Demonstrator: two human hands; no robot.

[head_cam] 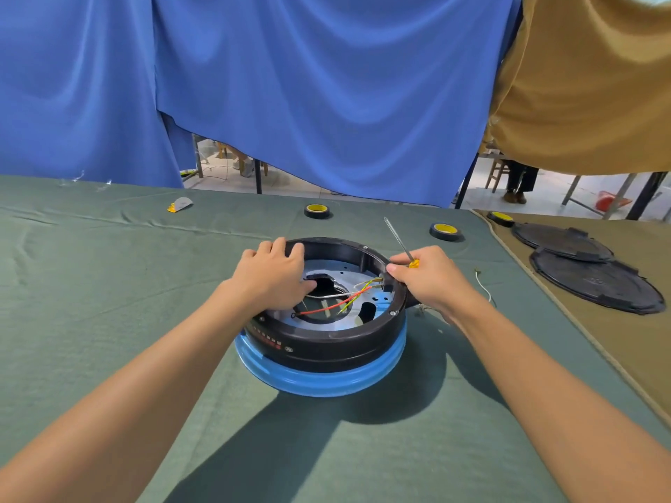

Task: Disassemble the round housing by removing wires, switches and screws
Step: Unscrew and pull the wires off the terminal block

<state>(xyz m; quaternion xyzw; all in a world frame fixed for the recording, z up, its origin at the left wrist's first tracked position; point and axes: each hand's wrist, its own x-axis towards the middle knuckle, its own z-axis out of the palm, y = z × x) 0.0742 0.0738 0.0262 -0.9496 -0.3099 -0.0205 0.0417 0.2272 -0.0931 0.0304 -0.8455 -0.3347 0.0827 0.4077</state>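
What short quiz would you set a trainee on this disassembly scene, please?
1. True or false: the screwdriver lies loose on the green cloth.
2. How many yellow-cored tape rolls are in view? A) one B) three C) five
3. Fill in: inside the round housing, the wire ending in a ring terminal is ____.
Key: 1 false, the right hand holds it; 2 B; 3 red.
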